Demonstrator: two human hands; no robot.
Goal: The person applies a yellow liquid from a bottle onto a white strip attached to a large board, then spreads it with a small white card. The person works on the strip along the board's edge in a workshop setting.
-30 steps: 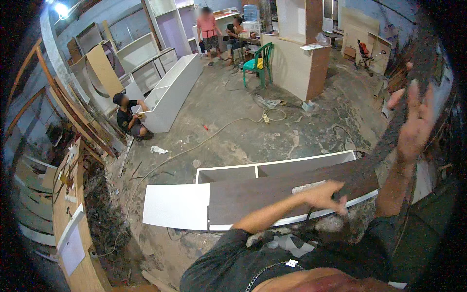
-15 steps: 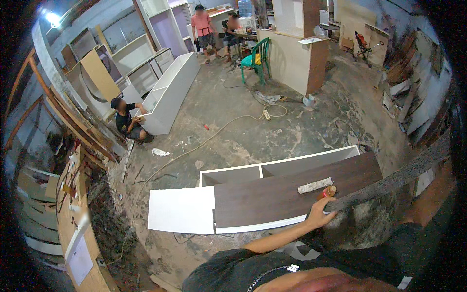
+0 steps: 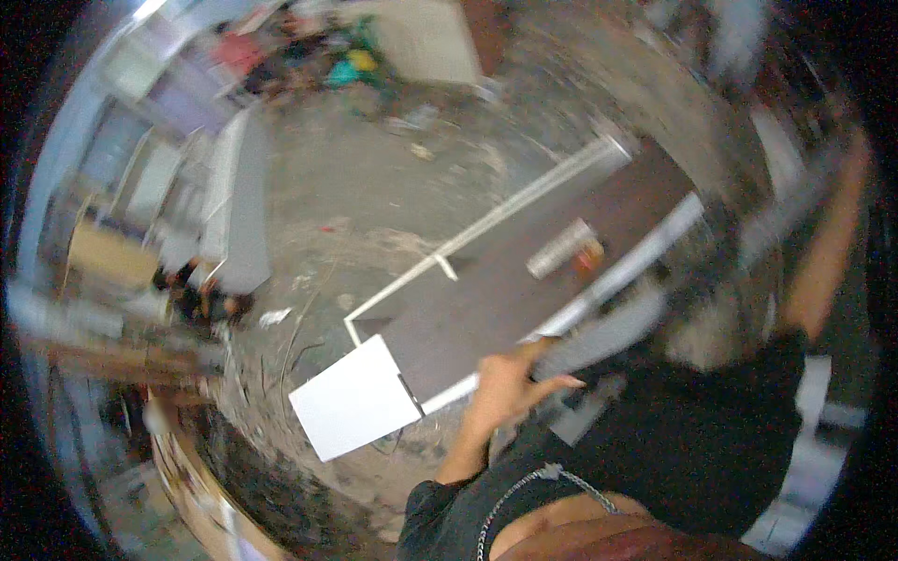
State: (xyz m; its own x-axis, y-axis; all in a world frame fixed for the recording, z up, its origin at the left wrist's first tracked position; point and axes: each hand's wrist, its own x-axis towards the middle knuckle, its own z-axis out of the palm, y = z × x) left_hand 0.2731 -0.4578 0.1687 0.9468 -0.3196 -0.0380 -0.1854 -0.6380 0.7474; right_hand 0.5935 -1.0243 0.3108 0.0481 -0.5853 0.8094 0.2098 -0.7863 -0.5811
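My left hand (image 3: 505,385) is at the near edge of a low cabinet, with the end of a long grey strip (image 3: 608,335) between its thumb and fingers. The strip runs up to the right, blurred, towards my raised right arm. My right hand (image 3: 853,150) is smeared at the dark rim, so its fingers cannot be read. Under the strip lies the cabinet, with a dark brown top panel (image 3: 468,309) and a white panel (image 3: 355,397) at its left end. On the brown panel rest a whitish, rough-looking block (image 3: 561,249) and a small orange-red container (image 3: 588,257).
A person (image 3: 201,294) crouches at the left beside a tall grey-white cabinet (image 3: 245,206) lying down. At the back are a blurred person in a pink top (image 3: 238,51) and a green chair (image 3: 363,42). A wooden bench (image 3: 210,505) stands at lower left; scraps litter the concrete floor.
The view has swung, so the cabinet appears tilted. My left hand has moved left along the cabinet's near edge, away from the orange-red container, carrying the strip's end. My right arm has come into view.
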